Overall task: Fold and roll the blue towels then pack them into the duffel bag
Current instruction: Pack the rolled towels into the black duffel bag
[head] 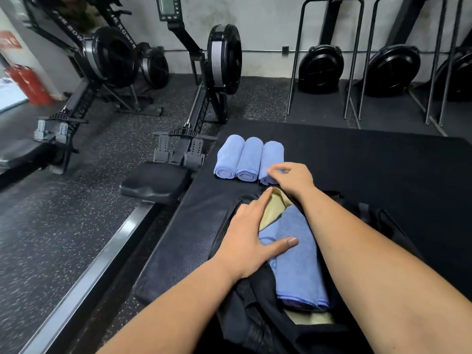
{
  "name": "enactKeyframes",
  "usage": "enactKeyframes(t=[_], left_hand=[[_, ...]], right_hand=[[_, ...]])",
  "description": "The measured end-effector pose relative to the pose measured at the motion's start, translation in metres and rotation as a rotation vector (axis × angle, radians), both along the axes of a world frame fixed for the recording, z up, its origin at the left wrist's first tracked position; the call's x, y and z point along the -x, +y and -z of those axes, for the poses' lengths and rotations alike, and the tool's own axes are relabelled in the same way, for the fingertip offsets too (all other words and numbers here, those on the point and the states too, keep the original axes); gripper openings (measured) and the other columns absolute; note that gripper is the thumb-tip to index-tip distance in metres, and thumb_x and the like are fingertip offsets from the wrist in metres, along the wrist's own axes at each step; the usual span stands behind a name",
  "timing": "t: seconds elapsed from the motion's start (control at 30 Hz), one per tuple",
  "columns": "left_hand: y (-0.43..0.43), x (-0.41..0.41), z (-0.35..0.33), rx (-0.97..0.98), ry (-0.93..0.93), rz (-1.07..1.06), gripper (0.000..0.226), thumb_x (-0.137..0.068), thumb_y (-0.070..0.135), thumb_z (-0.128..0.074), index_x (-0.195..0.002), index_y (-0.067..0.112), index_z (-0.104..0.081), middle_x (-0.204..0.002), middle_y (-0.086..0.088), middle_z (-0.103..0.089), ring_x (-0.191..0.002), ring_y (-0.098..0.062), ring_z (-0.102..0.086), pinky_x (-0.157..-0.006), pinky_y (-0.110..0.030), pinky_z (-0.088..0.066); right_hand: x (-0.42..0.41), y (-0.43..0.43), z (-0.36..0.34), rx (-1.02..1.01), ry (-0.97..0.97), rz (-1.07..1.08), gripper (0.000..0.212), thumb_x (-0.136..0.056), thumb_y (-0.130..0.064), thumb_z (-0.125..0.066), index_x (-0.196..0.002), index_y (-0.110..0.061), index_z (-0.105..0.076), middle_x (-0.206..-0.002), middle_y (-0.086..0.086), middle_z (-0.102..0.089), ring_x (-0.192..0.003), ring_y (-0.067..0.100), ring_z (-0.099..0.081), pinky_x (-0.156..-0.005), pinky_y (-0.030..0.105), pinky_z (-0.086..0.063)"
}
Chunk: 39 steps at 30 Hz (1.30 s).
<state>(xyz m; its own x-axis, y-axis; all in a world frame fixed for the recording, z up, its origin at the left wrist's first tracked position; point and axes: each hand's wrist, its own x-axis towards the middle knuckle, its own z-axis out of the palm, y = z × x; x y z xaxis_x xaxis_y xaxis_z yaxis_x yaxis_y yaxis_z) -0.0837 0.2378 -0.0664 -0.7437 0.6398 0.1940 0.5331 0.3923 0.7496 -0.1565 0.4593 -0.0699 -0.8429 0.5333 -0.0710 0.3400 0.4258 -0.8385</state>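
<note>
Rolled towels (249,157) lengthwise, away from camera

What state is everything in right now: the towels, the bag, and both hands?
Left rolled towel: rolled, lying on the mat, untouched.
Middle rolled towel: rolled, touching its neighbours.
Right rolled towel: rolled, near end under the right hand's fingers.
Towel in the bag: packed inside.
Duffel bag: open, tan lining showing.
Left hand: spread, holding the bag's edge open.
Right hand: closing on the right roll.

Right hand (291,178) covers near end of third rolled towel (272,155) — duffel bag (245,310) cut off at 6 o'clock (red sign (10,40) at 10 blurred).
</note>
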Motion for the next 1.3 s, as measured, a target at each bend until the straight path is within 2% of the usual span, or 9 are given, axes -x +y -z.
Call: enactKeyframes(t=[0.07, 0.13, 0.37, 0.53, 0.73, 0.87, 1.0, 1.1, 1.3], left_hand=[[-0.001, 0.000, -0.001, -0.002, -0.002, 0.001, 0.104, -0.080, 0.070, -0.077, -0.162, 0.044, -0.021, -0.137, 0.021, -0.052, -0.125, -0.007, -0.045, -0.111, -0.035, -0.041], [-0.001, -0.001, -0.002, -0.012, -0.004, 0.005, 0.103, -0.080, 0.068, -0.078, -0.163, 0.043, -0.021, -0.140, 0.023, -0.051, -0.125, -0.007, -0.045, -0.112, -0.035, -0.041], [0.000, -0.002, -0.002, -0.033, -0.001, 0.011, 0.101, -0.080, 0.065, -0.080, -0.161, 0.050, -0.021, -0.131, 0.020, -0.056, -0.121, -0.010, -0.048, -0.107, -0.034, -0.043], [-0.001, -0.004, -0.005, -0.044, 0.006, 0.012, 0.100, -0.080, 0.066, -0.080, -0.158, 0.055, -0.019, -0.136, 0.024, -0.052, -0.124, -0.006, -0.047, -0.109, -0.029, -0.041], [-0.002, -0.004, -0.015, 0.008, 0.007, 0.043, 0.100, -0.083, 0.070, -0.075, -0.163, 0.049, -0.018, -0.141, 0.025, -0.052, -0.125, -0.002, -0.048, -0.110, -0.028, -0.041], [-0.001, -0.003, -0.035, -0.040, 0.033, -0.021, 0.073, -0.097, 0.067, -0.056, -0.161, 0.041, -0.032, -0.155, 0.019, -0.048, -0.135, -0.001, -0.049, -0.115, -0.033, -0.041], [0.009, -0.007, -0.073, -0.144, 0.064, -0.161, 0.051, -0.106, 0.056, -0.044, -0.153, 0.035, -0.048, -0.145, 0.011, -0.047, -0.124, -0.005, -0.056, -0.109, -0.036, -0.046], [0.020, -0.021, -0.108, -0.210, 0.067, -0.134, 0.045, -0.111, 0.041, -0.044, -0.153, 0.027, -0.051, -0.138, 0.008, -0.055, -0.129, -0.009, -0.052, -0.109, -0.029, -0.039], [0.025, -0.054, -0.120, -0.233, -0.224, -0.139, 0.049, -0.108, 0.036, -0.046, -0.156, 0.028, -0.045, -0.110, 0.011, -0.065, -0.100, -0.011, -0.061, -0.093, -0.032, -0.049]], right_hand=[[-0.001, 0.000, 0.000, -0.011, -0.012, 0.065, 0.017, -0.083, -0.048, -0.081, -0.085, -0.032, -0.079, -0.114, -0.015, -0.074, -0.114, 0.012, -0.065, -0.099, 0.029, -0.050], [-0.002, 0.000, -0.002, -0.054, -0.052, 0.113, 0.024, -0.079, -0.050, -0.084, -0.085, -0.028, -0.075, -0.109, -0.013, -0.072, -0.111, 0.014, -0.064, -0.095, 0.032, -0.052], [0.003, -0.011, -0.006, -0.266, -0.214, 0.047, 0.058, -0.079, -0.032, -0.082, -0.115, -0.012, -0.041, -0.113, 0.010, -0.059, -0.101, 0.035, -0.061, -0.074, 0.040, -0.048], [-0.014, -0.008, -0.024, -0.152, -0.029, 0.223, 0.047, -0.083, -0.023, -0.073, -0.117, -0.013, -0.042, -0.116, 0.012, -0.061, -0.101, 0.037, -0.062, -0.075, 0.040, -0.049], [-0.059, -0.007, -0.066, -0.200, 0.155, 0.218, 0.044, -0.085, -0.028, -0.071, -0.118, -0.019, -0.042, -0.107, 0.006, -0.062, -0.093, 0.032, -0.062, -0.074, 0.038, -0.050], [-0.101, -0.019, -0.095, -0.227, 0.295, 0.229, 0.043, -0.086, -0.031, -0.074, -0.115, -0.023, -0.043, -0.107, 0.002, -0.062, -0.095, 0.028, -0.061, -0.081, 0.044, -0.053], [-0.146, -0.040, -0.112, -0.224, 0.370, 0.218, 0.043, -0.086, -0.029, -0.073, -0.116, -0.026, -0.043, -0.113, 0.000, -0.060, -0.098, 0.024, -0.061, -0.083, 0.043, -0.052], [-0.180, -0.057, -0.120, -0.215, 0.401, 0.201, 0.044, -0.085, -0.025, -0.073, -0.118, -0.024, -0.043, -0.112, 0.000, -0.060, -0.097, 0.022, -0.060, -0.078, 0.038, -0.047], [-0.237, -0.084, -0.123, -0.159, 0.390, 0.152, 0.045, -0.085, -0.021, -0.076, -0.118, -0.026, -0.046, -0.110, -0.009, -0.058, -0.094, 0.005, -0.058, -0.067, 0.010, -0.037]])
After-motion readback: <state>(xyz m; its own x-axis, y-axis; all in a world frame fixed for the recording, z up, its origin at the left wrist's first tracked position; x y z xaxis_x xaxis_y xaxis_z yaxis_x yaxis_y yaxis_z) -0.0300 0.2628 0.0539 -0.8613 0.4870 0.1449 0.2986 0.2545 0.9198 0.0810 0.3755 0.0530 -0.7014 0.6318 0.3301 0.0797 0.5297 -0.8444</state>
